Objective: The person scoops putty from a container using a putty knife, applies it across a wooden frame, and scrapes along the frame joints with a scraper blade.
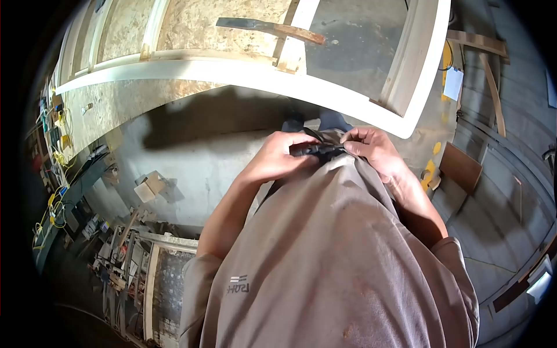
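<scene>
Both hands are at my waist, by the bottom edge of the brown shirt [325, 232] I wear. My left hand [275, 156] is closed at a black belt-like band [322, 150], its fingertips partly hidden behind the band and cloth. With thumb and fingers pinched, my right hand [374, 151] grips the gathered shirt hem beside the band's right end. Beyond my hands, a tool with a flat metal end and a wooden handle [299, 33] lies across the white-edged wooden frame [232, 75].
A small wooden block [149, 187] rests on the concrete floor at left. Wood scraps and tools [119, 272] crowd the lower left, near a framed panel [165, 290]. Yellow cables [55, 209] hang at far left. A brown board [460, 168] is at right.
</scene>
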Demonstrator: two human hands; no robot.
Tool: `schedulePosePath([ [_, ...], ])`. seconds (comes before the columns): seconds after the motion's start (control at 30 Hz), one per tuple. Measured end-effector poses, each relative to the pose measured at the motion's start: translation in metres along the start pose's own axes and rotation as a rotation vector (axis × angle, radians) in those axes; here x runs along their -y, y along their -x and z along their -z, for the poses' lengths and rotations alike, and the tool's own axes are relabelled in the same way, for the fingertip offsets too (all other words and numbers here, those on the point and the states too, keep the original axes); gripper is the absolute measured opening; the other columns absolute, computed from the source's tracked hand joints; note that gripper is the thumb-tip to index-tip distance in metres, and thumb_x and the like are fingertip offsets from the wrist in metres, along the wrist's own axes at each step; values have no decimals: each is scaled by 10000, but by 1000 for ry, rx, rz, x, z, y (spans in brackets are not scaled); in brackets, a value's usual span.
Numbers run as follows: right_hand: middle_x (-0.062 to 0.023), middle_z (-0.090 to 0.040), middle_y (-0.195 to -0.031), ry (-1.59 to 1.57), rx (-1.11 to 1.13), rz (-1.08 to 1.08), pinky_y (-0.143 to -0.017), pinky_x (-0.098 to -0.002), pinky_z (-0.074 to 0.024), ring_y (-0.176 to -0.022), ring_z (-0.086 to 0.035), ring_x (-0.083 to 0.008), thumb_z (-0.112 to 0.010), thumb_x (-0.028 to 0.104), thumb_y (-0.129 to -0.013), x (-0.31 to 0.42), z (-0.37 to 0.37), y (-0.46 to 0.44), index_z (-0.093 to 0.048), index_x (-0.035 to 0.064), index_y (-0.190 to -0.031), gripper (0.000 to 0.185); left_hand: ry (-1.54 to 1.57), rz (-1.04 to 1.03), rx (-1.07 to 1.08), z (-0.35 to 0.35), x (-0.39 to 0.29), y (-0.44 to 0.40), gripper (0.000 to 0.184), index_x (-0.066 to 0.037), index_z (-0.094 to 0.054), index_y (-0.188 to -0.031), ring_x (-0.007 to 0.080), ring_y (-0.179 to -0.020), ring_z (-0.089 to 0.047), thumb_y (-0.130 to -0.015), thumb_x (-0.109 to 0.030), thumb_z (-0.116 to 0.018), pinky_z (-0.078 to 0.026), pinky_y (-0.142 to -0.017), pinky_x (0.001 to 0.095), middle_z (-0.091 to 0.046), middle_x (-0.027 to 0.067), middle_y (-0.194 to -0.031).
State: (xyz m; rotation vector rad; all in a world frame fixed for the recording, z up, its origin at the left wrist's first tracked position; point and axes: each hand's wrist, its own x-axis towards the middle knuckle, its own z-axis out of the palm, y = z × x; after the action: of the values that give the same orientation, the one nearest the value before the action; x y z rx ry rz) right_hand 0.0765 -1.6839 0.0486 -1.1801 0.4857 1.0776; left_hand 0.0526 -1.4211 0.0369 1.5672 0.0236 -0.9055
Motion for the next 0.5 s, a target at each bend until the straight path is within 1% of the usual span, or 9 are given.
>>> schedulePosePath([
  [0.03,-31,-684,-872,-144,33,-40,-672,-235,-529,-737,-622,-83,-668,-16,-941,1,-2,0,-690,-24,-1018,81,9,97,-21,-2,-1,0,332,7,-725,-1150,91,-869,-651,-844,-117,-766,-538,-811,275,-745,55,-967],
  [0.1,-34,-679,-884,-241,62,-33,-669,-238,-540,-739,-627,-87,-663,-10,-953,-6,-4,-2,-677,-17,-1025,74,155,195,-73,-7,3,2,315,19,-717,-1156,100,-856,-646,-874,-120,-731,-535,-786,274,-731,54,-954],
  [0.13,-35,-677,-889,-291,76,-30,-667,-240,-545,-740,-629,-90,-660,-7,-959,-8,-5,-3,-670,-14,-1028,70,292,240,-89,-9,6,2,312,21,-711,-1158,97,-825,-628,-875,-111,-724,-522,-761,265,-714,42,-927],
  [0.2,-36,-678,-886,-263,34,-2,-661,-240,-549,-740,-631,-92,-668,-1,-957,-9,-9,-3,-672,-14,-1025,68,573,333,-120,-12,9,4,308,26,-700,-1160,89,-765,-592,-877,-93,-710,-497,-713,248,-680,19,-873],
  [0.27,-35,-681,-885,-263,5,11,-661,-240,-533,-744,-627,-90,-665,-5,-955,-9,-10,-2,-678,-13,-1005,52,613,411,-70,-6,3,4,340,24,-682,-1181,77,-703,-543,-855,-72,-700,-455,-658,234,-641,0,-825],
  [0.3,-35,-680,-882,-192,-29,34,-665,-239,-526,-746,-624,-87,-664,-6,-952,-8,-13,-1,-679,-13,-995,46,633,449,-46,-5,-1,4,358,23,-673,-1191,71,-673,-518,-844,-62,-694,-433,-631,227,-621,-10,-800],
  [0.4,-29,-678,-870,-30,-99,104,-677,-237,-503,-749,-609,-77,-658,-8,-945,-8,-21,1,-681,-13,-974,37,578,432,-62,-9,6,2,383,16,-663,-1194,57,-614,-450,-823,-78,-684,-367,-570,218,-581,-28,-756],
  [0.47,-16,-675,-860,11,-106,153,-684,-234,-489,-746,-592,-66,-652,-8,-942,-11,-21,0,-683,-7,-969,41,656,442,22,-4,11,1,367,29,-677,-1164,100,-791,-567,-813,-77,-673,-448,-723,243,-653,28,-916],
  [0.5,-10,-673,-852,143,-128,215,-683,-233,-488,-741,-587,-63,-663,-4,-935,-13,-20,0,-682,-2,-971,41,667,411,27,-5,11,2,354,27,-679,-1152,105,-827,-584,-815,-78,-672,-461,-756,251,-663,31,-940],
])
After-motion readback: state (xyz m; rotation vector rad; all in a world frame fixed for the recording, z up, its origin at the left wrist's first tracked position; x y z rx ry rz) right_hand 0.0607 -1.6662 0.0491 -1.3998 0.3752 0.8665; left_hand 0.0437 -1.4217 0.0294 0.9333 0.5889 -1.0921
